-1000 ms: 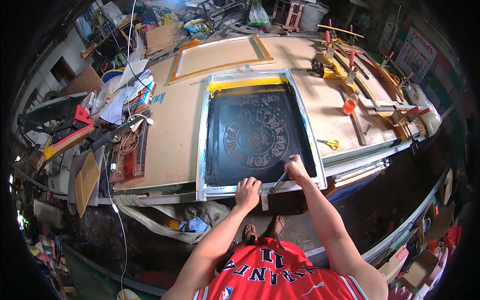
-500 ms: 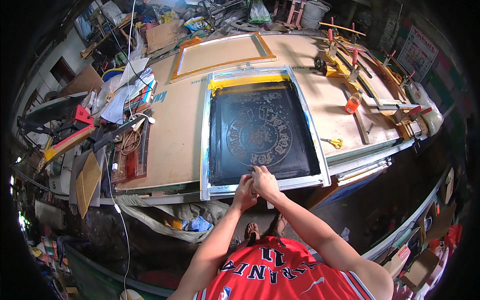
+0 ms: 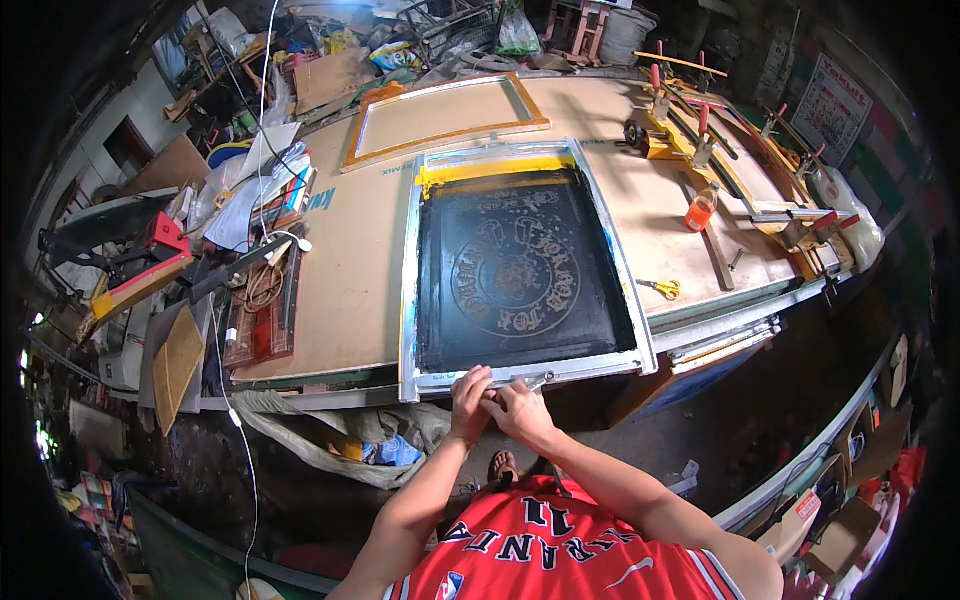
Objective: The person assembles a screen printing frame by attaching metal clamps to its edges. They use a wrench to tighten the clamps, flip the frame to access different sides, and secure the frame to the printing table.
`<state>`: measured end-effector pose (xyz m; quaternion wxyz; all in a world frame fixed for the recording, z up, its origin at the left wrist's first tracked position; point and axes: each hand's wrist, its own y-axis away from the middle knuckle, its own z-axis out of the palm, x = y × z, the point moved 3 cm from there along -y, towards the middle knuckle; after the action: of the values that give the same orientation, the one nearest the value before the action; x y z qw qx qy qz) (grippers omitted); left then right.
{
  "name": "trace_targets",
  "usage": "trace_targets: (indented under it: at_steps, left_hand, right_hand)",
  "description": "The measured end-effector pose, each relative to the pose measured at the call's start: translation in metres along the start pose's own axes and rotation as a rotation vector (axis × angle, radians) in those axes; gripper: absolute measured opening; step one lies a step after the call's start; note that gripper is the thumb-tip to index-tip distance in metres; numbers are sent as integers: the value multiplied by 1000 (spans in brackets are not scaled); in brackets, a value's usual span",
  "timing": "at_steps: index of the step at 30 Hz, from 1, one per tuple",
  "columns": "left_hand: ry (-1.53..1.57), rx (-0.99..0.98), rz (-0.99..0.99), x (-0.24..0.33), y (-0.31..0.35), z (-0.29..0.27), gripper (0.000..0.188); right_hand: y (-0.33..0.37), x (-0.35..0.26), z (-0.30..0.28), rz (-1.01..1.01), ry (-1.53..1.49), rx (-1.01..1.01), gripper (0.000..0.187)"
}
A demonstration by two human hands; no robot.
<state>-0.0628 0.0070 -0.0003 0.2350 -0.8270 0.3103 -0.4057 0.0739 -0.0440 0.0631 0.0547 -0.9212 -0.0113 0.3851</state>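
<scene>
A silk-screen frame [image 3: 411, 250] lies on the table before me, silvery-rimmed, with yellow tape across its far end. Its dark mesh [image 3: 590, 300] carries a round lettered design. My left hand [image 3: 470, 404] is closed at the frame's near edge, fingers curled; whatever it may hold is hidden. Beside it, touching it, my right hand [image 3: 524, 413] is closed too. A small silvery object [image 3: 541, 381] sticks out past its fingers over the near rim; its kind is too small to make out.
Beyond the screen lies a wooden frame [image 3: 545, 124]. To the right are yellow-handled scissors [image 3: 668, 289], an orange bottle [image 3: 701, 210] and a clamped rig [image 3: 690, 145]. Papers, a coiled cord [image 3: 263, 287] and a red-and-black tool [image 3: 165, 237] crowd the left. A white cable hangs down there.
Both hands have drawn back toward me, from over the near part of the mesh to the frame's near edge. The silvery object now shows at the right hand. The screen stays on the table.
</scene>
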Motion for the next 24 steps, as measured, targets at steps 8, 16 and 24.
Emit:
trace_targets:
  at_steps: [8, 16, 24]
  left_hand:
    - [-70, -26, -105, 14, -4, -1, 32]
    - [48, -42, -77, 32, -22, 14, 36]
    - [187, -183, -219, 26, -38, 8, 44]
  right_hand:
    - [68, 29, -36, 261, -95, 189, 32]
    - [37, 140, -98, 414, -229, 157, 20]
    - [-35, 143, -121, 363, -220, 10, 25]
